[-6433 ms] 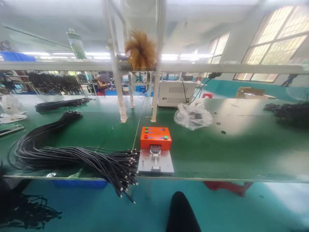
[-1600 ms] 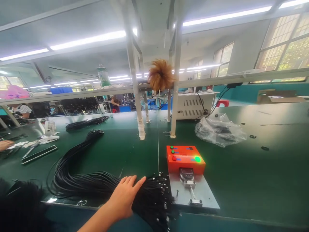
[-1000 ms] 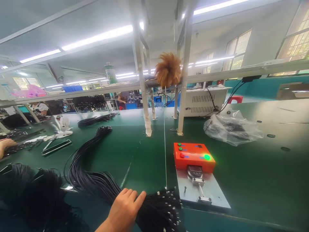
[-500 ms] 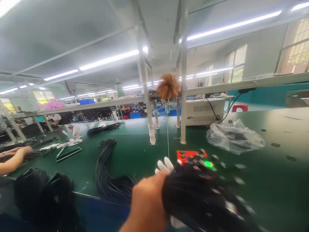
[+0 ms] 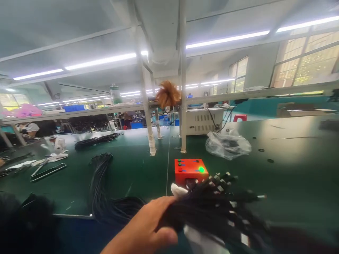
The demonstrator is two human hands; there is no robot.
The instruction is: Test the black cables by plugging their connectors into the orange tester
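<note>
A thick bundle of black cables (image 5: pixel 209 208) with small metal plug ends fills the lower right, its plugs fanned out and partly blurred. My bare left hand (image 5: pixel 150 220) lies over the bundle's left part, thumb toward me, its other fingers hidden by the cables. My right hand (image 5: pixel 203 241), in a white glove, grips the bundle from beneath; white fingertips show beyond it. Just behind the plugs stands a red box (image 5: pixel 191 164) with buttons and a lit green light. Another bundle of black cables (image 5: pixel 102 183) lies curved on the green table to the left.
Dark cable bundles (image 5: pixel 29 218) hang at the lower left table edge. A clear plastic bag (image 5: pixel 227 144) lies behind right, before a beige metal case (image 5: pixel 202 121). Shelf posts (image 5: pixel 183 134) rise from the green table (image 5: pixel 137 158). A white fan (image 5: pixel 59 148) stands at left.
The view has turned right, and the co-worker's hands at left have mostly left it. My left thumb now shows on the near side of the bundle. The red box is less covered.
</note>
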